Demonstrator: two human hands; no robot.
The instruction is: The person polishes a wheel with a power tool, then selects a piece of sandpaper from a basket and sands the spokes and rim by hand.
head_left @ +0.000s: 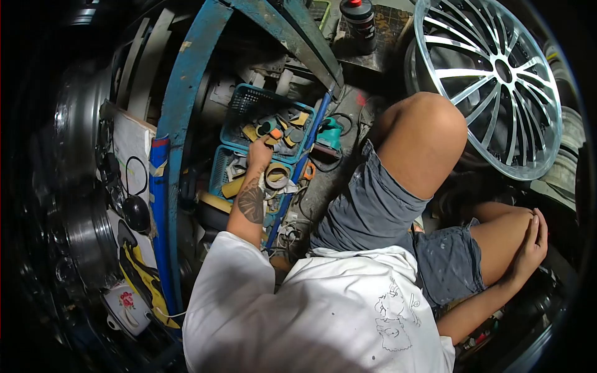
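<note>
My left hand reaches to the near edge of a blue plastic basket full of small pads and scraps. Its fingers are drawn together beside a teal and orange piece; what they pinch is too small to make out. Just below that hand, a second blue basket holds a tape roll, a yellowish roll and scraps. My right hand lies on the right knee with its fingers stretched out, holding nothing.
A multi-spoke silver wheel rim leans at the upper right. A dark bottle with a red cap stands on a board behind. A teal power tool lies on the floor right of the baskets. Blue metal frame bars rise at the left.
</note>
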